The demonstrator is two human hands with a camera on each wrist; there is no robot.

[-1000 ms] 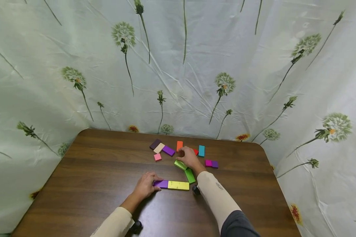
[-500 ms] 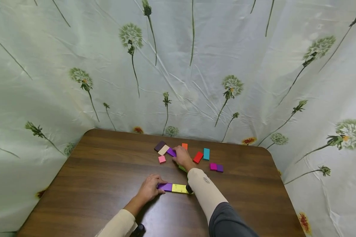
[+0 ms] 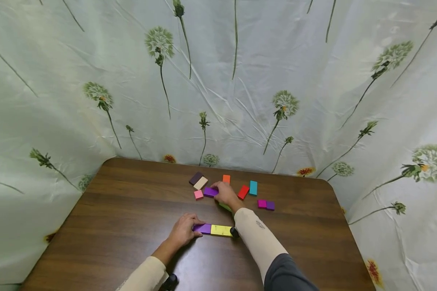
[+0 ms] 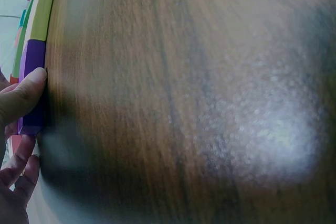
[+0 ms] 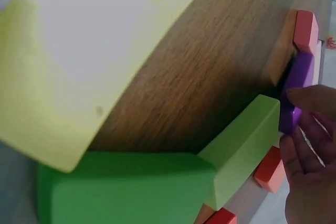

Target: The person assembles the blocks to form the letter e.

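Observation:
My left hand (image 3: pixel 183 229) grips the left end of a purple block (image 3: pixel 202 228) lying flat on the table. A yellow block (image 3: pixel 221 230) joins its right end in a straight row. In the left wrist view the thumb lies along the side of that purple block (image 4: pixel 34 56), fingers at its end. Farther back, my right hand (image 3: pixel 226 194) pinches a second purple block (image 3: pixel 209 192), beside a small pink block (image 3: pixel 198 195). Under the right wrist, a light green block (image 5: pixel 239 148) meets a darker green block (image 5: pixel 126 187) at an angle; the forearm mostly hides them in the head view.
A dark block (image 3: pixel 196 178) and a beige block (image 3: pixel 200 183) lie together at the back. Orange (image 3: pixel 226 178), red (image 3: pixel 243 192) and teal (image 3: pixel 253 188) blocks stand right of them, then magenta (image 3: pixel 262 204) and violet (image 3: pixel 270 206) ones. A flowered curtain (image 3: pixel 218 101) hangs behind the wooden table (image 3: pixel 105 218).
My right hand has moved left from near the orange and red blocks to the far purple block, which has turned and shifted toward me, away from the beige block. My left hand keeps its hold.

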